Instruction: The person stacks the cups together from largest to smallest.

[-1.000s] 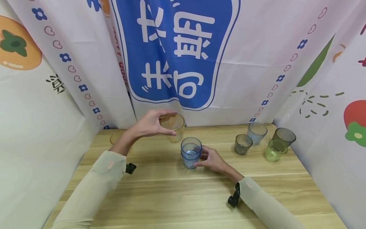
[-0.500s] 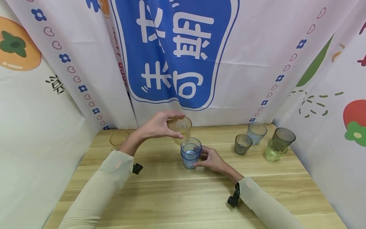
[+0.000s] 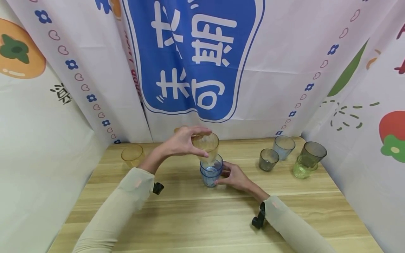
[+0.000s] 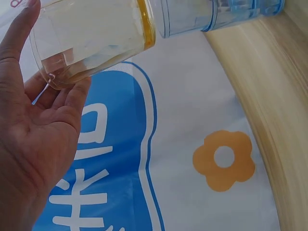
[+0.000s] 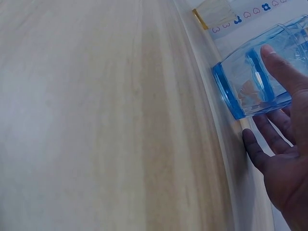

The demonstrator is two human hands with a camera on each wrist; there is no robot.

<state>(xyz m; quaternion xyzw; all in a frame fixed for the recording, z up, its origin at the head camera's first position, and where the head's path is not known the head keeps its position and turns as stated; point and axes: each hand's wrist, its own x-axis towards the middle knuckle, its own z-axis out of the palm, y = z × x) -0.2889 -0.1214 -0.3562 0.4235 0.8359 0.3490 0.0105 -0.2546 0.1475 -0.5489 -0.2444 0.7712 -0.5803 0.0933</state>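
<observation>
My left hand [image 3: 184, 142] grips a clear amber glass [image 3: 209, 144] near its rim, thumb on one side and fingers on the other. In the left wrist view, the amber base ring [image 4: 146, 24] is close to the mouth of the upper blue glass [image 4: 187, 17]; whether they touch is unclear. Two nested blue glasses [image 3: 210, 180] stand upright on the table under the amber one. My right hand [image 3: 235, 176] holds this stack low from the right. The right wrist view shows the thumb and fingers around the lower blue glass [image 5: 243, 84].
Another amber glass [image 3: 132, 154] stands at the back left, partly behind my left forearm. At the back right are a small grey glass [image 3: 269, 161], a pale blue glass [image 3: 284, 147], a large dark glass [image 3: 316, 151] and a green glass [image 3: 302, 171]. Cloth walls [image 3: 272, 102] border the table.
My left hand has carried the amber glass rightward and slightly down, from behind-left of the blue stack to over its mouth. My right hand and the stack have stayed put.
</observation>
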